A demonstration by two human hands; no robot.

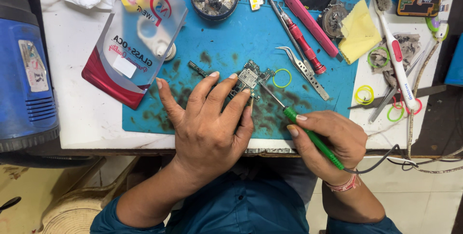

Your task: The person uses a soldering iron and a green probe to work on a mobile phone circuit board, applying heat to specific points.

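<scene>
Two hands work on a blue mat [231, 46]. Left hand [207, 123] presses spread fingers on a circuit board [250, 77]. Right hand [333, 140] pinches a green soldering iron [308, 132], tip touching the board.

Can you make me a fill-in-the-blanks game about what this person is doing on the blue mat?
1. The right hand holds a soldering iron with a ____ handle.
2. The left hand presses on a small circuit ____.
3. The work mat is coloured ____.
4. The folded cloth near the toothbrush is ____.

Missing words: green; board; blue; yellow
</scene>
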